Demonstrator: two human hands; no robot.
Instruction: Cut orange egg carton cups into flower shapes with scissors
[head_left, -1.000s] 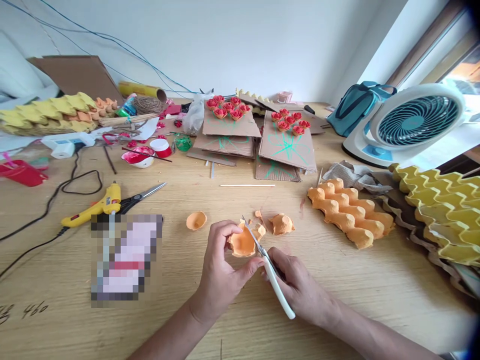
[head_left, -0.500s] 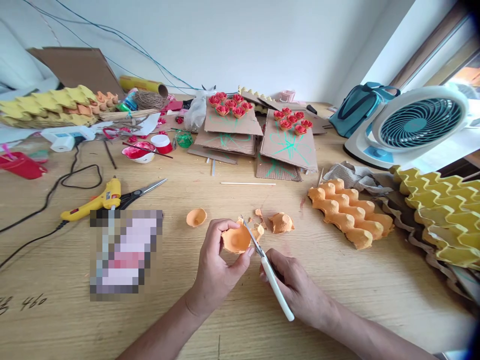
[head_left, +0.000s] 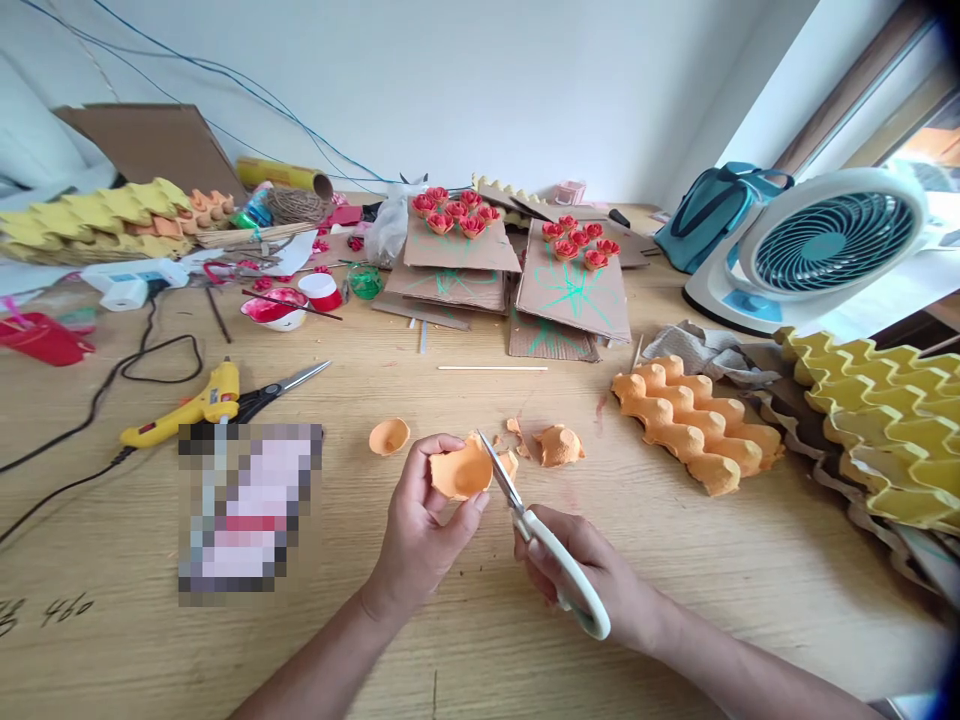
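My left hand (head_left: pixel 420 525) pinches an orange egg-carton cup (head_left: pixel 459 470) by its rim, just above the wooden table (head_left: pixel 480 620). My right hand (head_left: pixel 592 580) grips white-handled scissors (head_left: pixel 551 545); their blades touch the cup's right edge. A trimmed orange cup (head_left: pixel 389 436) lies to the left. A ragged cup piece (head_left: pixel 559 446) and small scraps (head_left: pixel 516 440) lie to the right.
An orange egg-carton strip (head_left: pixel 697 425) and yellow cartons (head_left: pixel 885 410) lie at the right, with a fan (head_left: pixel 817 245) and teal bag (head_left: pixel 712 215) behind. Cardboard sheets with red flowers (head_left: pixel 517 270) sit at the back. A yellow glue gun (head_left: pixel 184 410), black scissors (head_left: pixel 281 388) and a red paint bowl (head_left: pixel 274 310) are on the left.
My left hand has turned the cup and shifted it a little left. The scissors have tilted so that their white handle loop now shows in my right hand.
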